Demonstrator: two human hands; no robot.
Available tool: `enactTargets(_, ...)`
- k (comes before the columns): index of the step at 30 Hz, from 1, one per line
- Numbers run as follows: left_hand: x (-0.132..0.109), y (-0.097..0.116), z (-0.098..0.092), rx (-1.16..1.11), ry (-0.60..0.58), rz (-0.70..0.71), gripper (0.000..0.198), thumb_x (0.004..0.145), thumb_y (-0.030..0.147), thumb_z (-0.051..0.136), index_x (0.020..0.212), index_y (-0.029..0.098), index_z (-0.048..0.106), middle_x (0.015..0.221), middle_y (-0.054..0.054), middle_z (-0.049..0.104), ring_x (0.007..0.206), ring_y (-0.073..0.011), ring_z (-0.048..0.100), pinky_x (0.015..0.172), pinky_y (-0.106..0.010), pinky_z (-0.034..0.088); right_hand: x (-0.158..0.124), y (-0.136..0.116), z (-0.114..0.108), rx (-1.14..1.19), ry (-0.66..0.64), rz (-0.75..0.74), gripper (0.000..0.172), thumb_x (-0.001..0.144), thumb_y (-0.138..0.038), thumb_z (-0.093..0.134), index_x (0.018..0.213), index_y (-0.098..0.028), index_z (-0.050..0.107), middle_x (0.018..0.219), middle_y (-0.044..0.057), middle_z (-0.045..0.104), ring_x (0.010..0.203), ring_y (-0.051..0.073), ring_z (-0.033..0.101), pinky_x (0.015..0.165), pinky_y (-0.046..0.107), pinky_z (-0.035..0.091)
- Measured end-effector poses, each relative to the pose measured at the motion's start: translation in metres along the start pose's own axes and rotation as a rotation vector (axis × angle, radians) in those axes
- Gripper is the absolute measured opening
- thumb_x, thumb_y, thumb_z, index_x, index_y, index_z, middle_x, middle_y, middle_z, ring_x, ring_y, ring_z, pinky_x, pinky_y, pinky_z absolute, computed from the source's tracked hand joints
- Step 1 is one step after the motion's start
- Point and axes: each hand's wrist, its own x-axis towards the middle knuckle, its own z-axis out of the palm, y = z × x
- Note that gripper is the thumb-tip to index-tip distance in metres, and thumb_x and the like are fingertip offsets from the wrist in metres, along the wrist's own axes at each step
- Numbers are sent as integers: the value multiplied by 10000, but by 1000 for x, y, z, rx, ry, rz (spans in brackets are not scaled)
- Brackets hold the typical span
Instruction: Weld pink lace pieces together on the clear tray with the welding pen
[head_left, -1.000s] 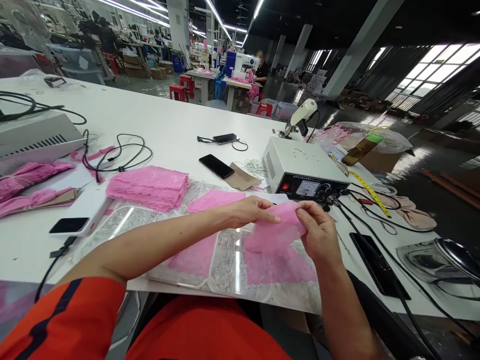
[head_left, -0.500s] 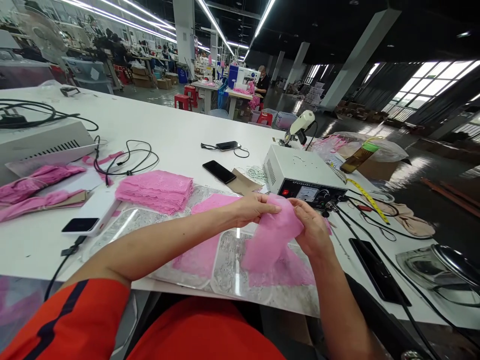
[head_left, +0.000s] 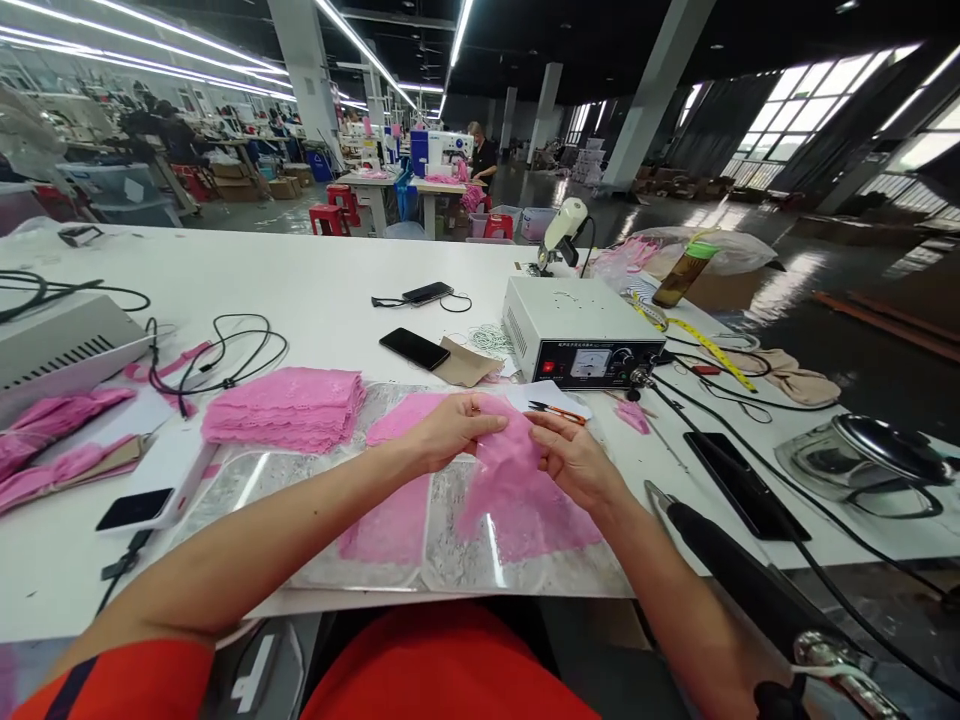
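Between my two hands hangs a sheer pink lace fabric piece point(head_left: 504, 462), its upper part bunched and its lower part draping toward the table. My left hand point(head_left: 455, 430) pinches its upper left edge with thumb and fingers. On the other side my right hand point(head_left: 574, 455) grips the upper right edge, fingertips close together. Below them lies a clear plastic board point(head_left: 450, 555) with more pink fabric spread on it. Left of the board's middle is a flat pink fabric panel point(head_left: 390, 520). A neat stack of pink lace pieces point(head_left: 285, 405) sits beyond my left forearm.
A grey control box point(head_left: 589, 325) stands behind my right hand, with orange-handled snips point(head_left: 559, 412) before it. At right are a black pen-like tool point(head_left: 742, 570), cables, a black phone-like slab point(head_left: 746, 485) and a glass pot point(head_left: 847, 460). Another phone point(head_left: 414, 348) lies centrally.
The view has turned, shifting the table leftward in the picture. Both hands still hold the fabric, now lower and closer to the board. The snips and the black tool have come into sight.
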Motion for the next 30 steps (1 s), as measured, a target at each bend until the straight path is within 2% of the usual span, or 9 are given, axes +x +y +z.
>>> enactTargets(2, 0, 2, 3, -7, -2, 12, 380, 505, 316, 904, 751, 98, 713, 686, -35, 686, 571, -105, 602, 507, -195, 476, 2, -3, 1, 13, 46, -72, 395, 513, -360, 872, 832, -202, 700, 789, -7, 681, 660, 113, 584, 601, 250, 474)
enactTargets(5, 1, 6, 8, -20, 3, 32, 407, 518, 332, 904, 804, 104, 725, 711, -37, 696, 592, -107, 610, 546, -211, 505, 4, -8, 2, 54, 57, -124, 440, 572, -383, 847, 953, -233, 686, 777, -27, 670, 664, 110, 587, 622, 247, 468)
enactTargets(8, 3, 10, 10, -68, 36, 69, 413, 517, 331, 913, 806, 102, 727, 721, -35, 698, 603, -109, 618, 559, -212, 520, 3, -7, 0, 45, -60, -38, 520, 565, -388, 852, 1029, -235, 676, 785, -10, 687, 674, 131, 607, 636, 265, 473)
enactTargets(11, 1, 10, 9, -97, 76, 102, 381, 534, 325, 908, 790, 112, 723, 720, -22, 694, 623, -105, 621, 574, -204, 529, 2, 1, -5, -21, -158, 69, 453, 490, -337, 882, 885, -196, 711, 795, 15, 701, 712, 144, 618, 669, 276, 480)
enactTargets(16, -6, 3, 2, -140, 128, 47, 382, 524, 290, 909, 809, 117, 722, 753, -38, 709, 678, -138, 650, 635, -248, 565, 3, 10, -17, -47, -174, 131, 352, 515, -321, 866, 804, -180, 725, 742, 4, 692, 671, 114, 592, 643, 252, 453)
enactTargets(20, -6, 0, 1, -153, 146, -39, 396, 492, 308, 922, 761, 111, 707, 684, -19, 681, 596, -120, 619, 561, -233, 543, 2, 5, -20, -80, -256, 178, 313, 529, -292, 861, 776, -158, 725, 726, 5, 686, 640, 104, 572, 605, 235, 430)
enactTargets(24, -4, 6, 2, -131, 183, 4, 360, 487, 270, 926, 641, 109, 644, 573, 22, 613, 501, -62, 539, 479, -164, 451, -2, 2, -20, -85, -307, 180, 321, 559, -339, 849, 790, -163, 712, 725, -5, 677, 637, 97, 568, 599, 223, 435)
enactTargets(27, -9, 13, 3, -117, 206, 44, 374, 502, 288, 921, 686, 117, 644, 621, 23, 636, 541, -62, 562, 518, -160, 458, -6, 5, -24, -83, -323, 192, 355, 546, -352, 856, 796, -162, 690, 706, -13, 658, 603, 93, 562, 569, 218, 428)
enactTargets(30, -18, 10, 4, -69, 254, 73, 411, 517, 341, 909, 720, 125, 625, 641, 28, 631, 564, -67, 563, 538, -165, 449, -9, 5, -33, -67, -259, 162, 364, 552, -338, 853, 820, -179, 663, 710, -30, 644, 583, 84, 547, 540, 205, 407)
